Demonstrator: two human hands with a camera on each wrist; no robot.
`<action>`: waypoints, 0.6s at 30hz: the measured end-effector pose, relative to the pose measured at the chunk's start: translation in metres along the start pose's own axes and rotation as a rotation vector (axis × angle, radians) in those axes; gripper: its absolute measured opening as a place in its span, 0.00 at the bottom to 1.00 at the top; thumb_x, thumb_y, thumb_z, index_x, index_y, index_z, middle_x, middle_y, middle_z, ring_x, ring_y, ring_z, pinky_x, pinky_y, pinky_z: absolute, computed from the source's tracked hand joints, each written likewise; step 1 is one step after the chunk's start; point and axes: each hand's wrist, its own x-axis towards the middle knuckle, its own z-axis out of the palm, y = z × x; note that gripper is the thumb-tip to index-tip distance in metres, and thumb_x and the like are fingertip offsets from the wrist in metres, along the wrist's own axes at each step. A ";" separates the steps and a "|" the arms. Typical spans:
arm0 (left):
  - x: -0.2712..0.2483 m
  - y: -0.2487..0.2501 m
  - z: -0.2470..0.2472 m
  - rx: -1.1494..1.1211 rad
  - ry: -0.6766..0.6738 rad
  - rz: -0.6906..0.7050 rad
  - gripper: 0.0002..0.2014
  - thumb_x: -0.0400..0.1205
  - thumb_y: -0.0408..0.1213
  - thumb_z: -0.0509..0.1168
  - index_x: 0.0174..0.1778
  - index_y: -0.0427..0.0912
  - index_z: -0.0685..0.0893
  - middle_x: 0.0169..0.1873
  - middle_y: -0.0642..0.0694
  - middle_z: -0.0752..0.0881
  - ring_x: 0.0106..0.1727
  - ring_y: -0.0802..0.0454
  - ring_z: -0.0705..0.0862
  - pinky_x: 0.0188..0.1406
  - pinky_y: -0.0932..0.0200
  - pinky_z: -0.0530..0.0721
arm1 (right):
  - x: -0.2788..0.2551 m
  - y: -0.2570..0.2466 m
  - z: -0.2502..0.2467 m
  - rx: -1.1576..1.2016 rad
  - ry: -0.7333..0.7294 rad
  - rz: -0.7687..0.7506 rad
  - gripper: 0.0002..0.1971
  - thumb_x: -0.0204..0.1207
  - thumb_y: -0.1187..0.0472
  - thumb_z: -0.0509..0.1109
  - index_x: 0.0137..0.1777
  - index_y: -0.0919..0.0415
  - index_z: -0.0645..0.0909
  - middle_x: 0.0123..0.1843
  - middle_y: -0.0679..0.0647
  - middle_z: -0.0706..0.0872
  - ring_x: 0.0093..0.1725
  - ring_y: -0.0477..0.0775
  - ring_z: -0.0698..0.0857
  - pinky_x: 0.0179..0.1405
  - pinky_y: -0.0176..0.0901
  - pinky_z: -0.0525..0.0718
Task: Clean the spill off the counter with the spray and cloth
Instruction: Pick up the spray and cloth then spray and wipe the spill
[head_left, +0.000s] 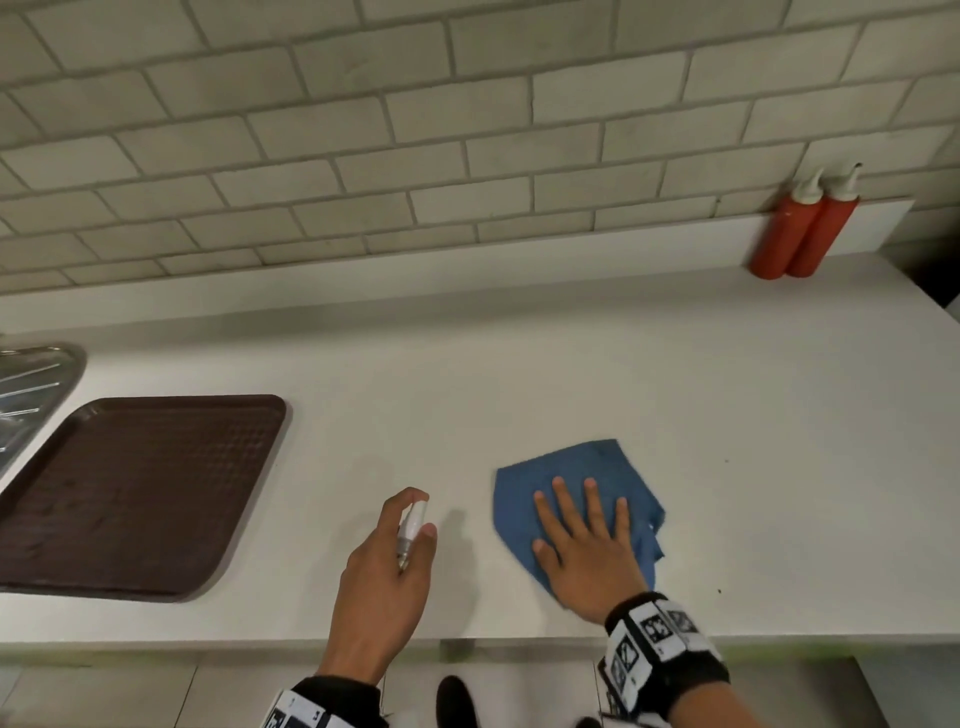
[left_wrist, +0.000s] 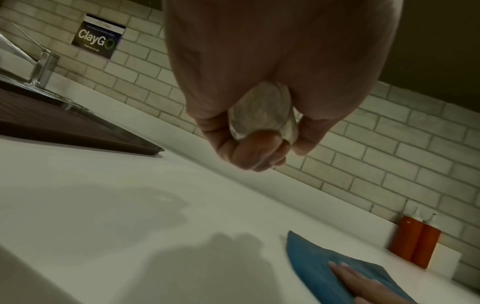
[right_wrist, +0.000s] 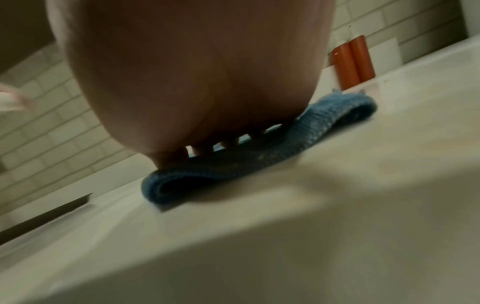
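Observation:
A blue cloth (head_left: 582, 467) lies on the white counter (head_left: 519, 374) near its front edge. My right hand (head_left: 582, 525) lies flat on the cloth with straight, spread fingers pressing it down; the cloth (right_wrist: 259, 162) shows folded under the palm in the right wrist view. Left of it, my left hand (head_left: 410, 525) grips a small clear spray bottle with a white top (head_left: 413, 525), held just above the counter, with the index finger over the top. The left wrist view shows the bottle's base (left_wrist: 262, 111) in the curled fingers, and the cloth (left_wrist: 324, 265). No spill stands out.
A brown tray (head_left: 130, 493) lies on the counter at the left, beside a steel sink drainer (head_left: 31, 384). Two red squeeze bottles (head_left: 800, 228) stand at the back right against the tiled wall. A faucet (left_wrist: 39, 67) and a wall sign (left_wrist: 97, 37) show in the left wrist view.

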 end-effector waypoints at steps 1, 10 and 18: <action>0.000 0.002 0.004 -0.002 -0.007 -0.002 0.14 0.87 0.50 0.60 0.65 0.74 0.70 0.39 0.51 0.86 0.36 0.52 0.84 0.42 0.52 0.86 | -0.013 -0.002 0.008 -0.009 0.023 -0.037 0.32 0.83 0.39 0.36 0.82 0.49 0.62 0.84 0.53 0.63 0.82 0.66 0.53 0.74 0.73 0.47; -0.003 0.014 0.017 0.014 -0.043 0.009 0.13 0.87 0.50 0.60 0.65 0.73 0.71 0.41 0.53 0.86 0.38 0.51 0.84 0.42 0.53 0.84 | -0.088 0.068 0.024 0.048 0.070 0.100 0.30 0.83 0.37 0.40 0.82 0.44 0.60 0.84 0.45 0.61 0.82 0.60 0.59 0.77 0.64 0.48; -0.008 0.009 0.012 0.021 -0.023 0.005 0.14 0.87 0.50 0.60 0.65 0.74 0.71 0.38 0.51 0.85 0.33 0.53 0.82 0.37 0.53 0.83 | -0.010 0.042 -0.006 0.114 0.020 0.183 0.40 0.67 0.37 0.18 0.81 0.47 0.28 0.80 0.48 0.26 0.83 0.67 0.33 0.72 0.73 0.26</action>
